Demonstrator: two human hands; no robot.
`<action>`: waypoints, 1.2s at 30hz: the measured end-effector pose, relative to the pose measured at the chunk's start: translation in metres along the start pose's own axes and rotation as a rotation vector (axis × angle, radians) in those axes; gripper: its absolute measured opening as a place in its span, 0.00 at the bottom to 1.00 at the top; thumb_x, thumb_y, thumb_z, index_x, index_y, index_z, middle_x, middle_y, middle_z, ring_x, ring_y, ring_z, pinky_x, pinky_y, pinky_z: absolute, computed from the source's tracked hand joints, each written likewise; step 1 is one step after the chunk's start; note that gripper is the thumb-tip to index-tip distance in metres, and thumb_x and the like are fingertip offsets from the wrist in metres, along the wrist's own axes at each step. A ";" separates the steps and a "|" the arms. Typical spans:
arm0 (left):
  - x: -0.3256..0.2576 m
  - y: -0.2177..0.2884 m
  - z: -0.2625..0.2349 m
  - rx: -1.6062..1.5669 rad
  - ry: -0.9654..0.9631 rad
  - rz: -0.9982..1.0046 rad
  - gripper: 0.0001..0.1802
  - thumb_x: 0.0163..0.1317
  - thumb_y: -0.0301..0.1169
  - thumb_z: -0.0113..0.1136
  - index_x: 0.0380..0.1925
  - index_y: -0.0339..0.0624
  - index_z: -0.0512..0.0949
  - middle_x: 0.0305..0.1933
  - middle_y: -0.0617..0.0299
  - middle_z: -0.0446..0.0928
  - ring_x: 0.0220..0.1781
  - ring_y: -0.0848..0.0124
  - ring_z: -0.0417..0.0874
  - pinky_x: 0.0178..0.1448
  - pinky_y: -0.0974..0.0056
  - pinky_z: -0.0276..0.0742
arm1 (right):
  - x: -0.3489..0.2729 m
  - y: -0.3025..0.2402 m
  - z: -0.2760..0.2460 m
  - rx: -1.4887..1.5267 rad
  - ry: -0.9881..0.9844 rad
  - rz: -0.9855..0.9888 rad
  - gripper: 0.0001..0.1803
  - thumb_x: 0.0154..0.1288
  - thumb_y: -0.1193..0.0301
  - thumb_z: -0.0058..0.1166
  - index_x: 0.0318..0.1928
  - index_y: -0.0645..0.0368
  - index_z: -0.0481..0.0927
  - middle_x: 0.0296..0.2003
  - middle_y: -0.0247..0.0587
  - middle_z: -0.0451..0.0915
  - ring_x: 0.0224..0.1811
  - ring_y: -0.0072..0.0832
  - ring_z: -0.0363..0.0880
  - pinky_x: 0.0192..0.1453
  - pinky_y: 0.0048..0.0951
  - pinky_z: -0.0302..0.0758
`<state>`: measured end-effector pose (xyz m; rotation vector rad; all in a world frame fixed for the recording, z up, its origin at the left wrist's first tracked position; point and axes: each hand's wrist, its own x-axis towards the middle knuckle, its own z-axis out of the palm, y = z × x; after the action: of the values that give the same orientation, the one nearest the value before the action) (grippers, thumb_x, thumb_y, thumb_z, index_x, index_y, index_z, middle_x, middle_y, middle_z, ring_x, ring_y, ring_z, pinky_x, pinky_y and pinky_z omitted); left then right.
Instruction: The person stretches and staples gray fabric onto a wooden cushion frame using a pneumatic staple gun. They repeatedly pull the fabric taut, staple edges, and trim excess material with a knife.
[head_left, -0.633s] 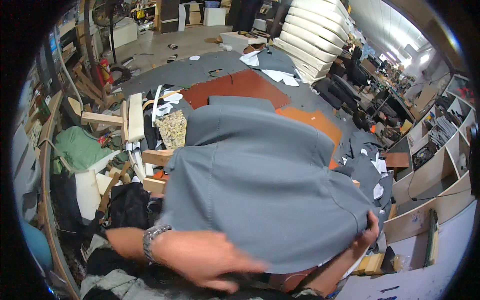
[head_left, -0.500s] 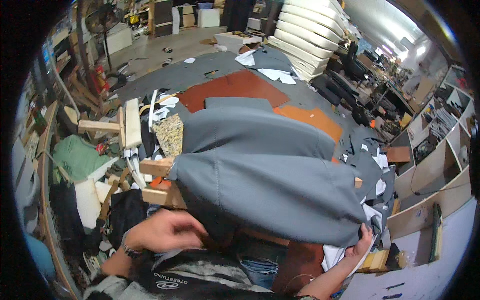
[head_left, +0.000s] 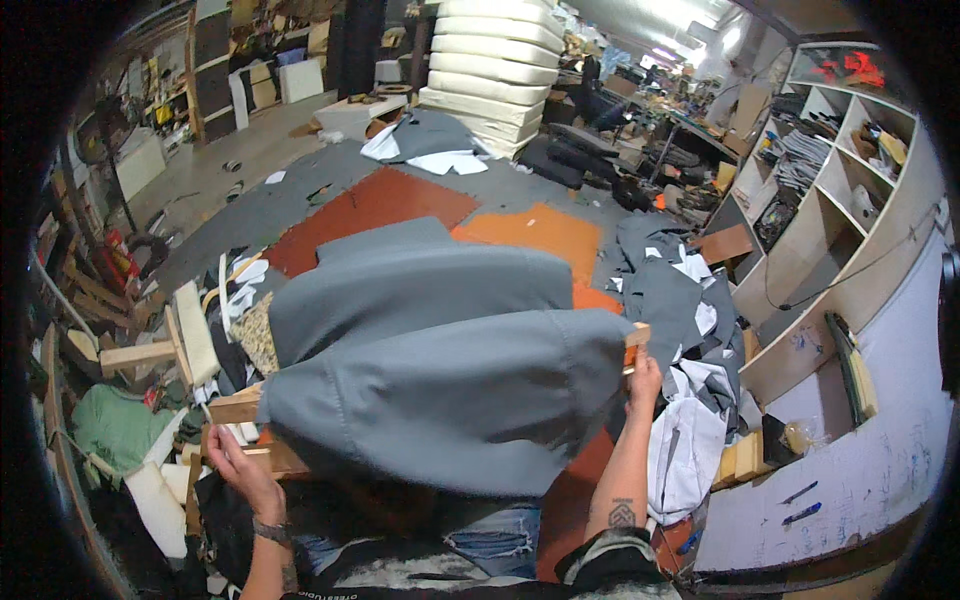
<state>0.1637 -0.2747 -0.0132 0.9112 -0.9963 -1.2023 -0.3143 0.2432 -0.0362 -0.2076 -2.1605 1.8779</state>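
A grey upholstery cover (head_left: 450,390) with stitched seams lies over a wooden furniture frame (head_left: 236,405), whose bare ends stick out at the left and right. My left hand (head_left: 245,470) is at the lower left wooden end, its fingers round the outer side. On the right, my right hand (head_left: 645,385) grips the bare wooden end (head_left: 637,345) beside the cover's edge. Behind the front section rises a second padded grey section (head_left: 430,290). The frame's underside is hidden by the cover.
Rust-brown (head_left: 375,215) and orange (head_left: 535,235) material pieces lie on the grey sheet beyond. White cushions (head_left: 495,70) are stacked at the back. White shelving (head_left: 840,200) stands right, above a marked white board (head_left: 800,510). Foam and wood scraps (head_left: 160,500) crowd the left.
My view has turned right, so the scene sits further left. My right hand has gone from the cover's lower right corner to the wooden end; my left has moved outward to the left end.
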 end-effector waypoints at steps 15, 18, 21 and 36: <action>0.210 -0.003 0.075 0.774 0.144 0.145 0.49 0.65 0.75 0.51 0.50 0.34 0.87 0.51 0.40 0.88 0.54 0.40 0.85 0.58 0.45 0.76 | -0.142 -0.099 0.054 -0.387 0.189 -0.173 0.38 0.75 0.39 0.55 0.26 0.65 0.78 0.24 0.55 0.82 0.29 0.50 0.82 0.38 0.50 0.75; 0.213 -0.005 0.076 0.867 0.169 0.077 0.48 0.64 0.74 0.52 0.48 0.34 0.87 0.53 0.41 0.87 0.56 0.42 0.85 0.60 0.45 0.76 | -0.138 -0.099 0.057 -0.402 0.201 -0.190 0.38 0.75 0.38 0.54 0.26 0.64 0.79 0.24 0.56 0.83 0.31 0.54 0.84 0.38 0.53 0.76; 0.197 -0.003 0.074 0.866 0.139 0.062 0.45 0.66 0.72 0.48 0.52 0.40 0.86 0.55 0.44 0.87 0.59 0.42 0.85 0.64 0.43 0.76 | -0.137 -0.089 0.055 -0.426 0.204 -0.176 0.38 0.75 0.37 0.52 0.27 0.64 0.80 0.26 0.56 0.84 0.34 0.56 0.85 0.40 0.54 0.76; 0.071 0.014 0.031 0.632 0.141 0.576 0.31 0.71 0.50 0.66 0.61 0.33 0.78 0.69 0.40 0.75 0.69 0.46 0.77 0.73 0.50 0.70 | -0.187 -0.098 0.026 -0.585 0.211 -0.482 0.38 0.64 0.64 0.74 0.69 0.67 0.71 0.69 0.62 0.70 0.75 0.55 0.66 0.76 0.51 0.66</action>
<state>0.1438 -0.3442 0.0185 1.0683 -1.4311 -0.3265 -0.1369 0.1514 0.0365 0.0096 -2.2890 0.9062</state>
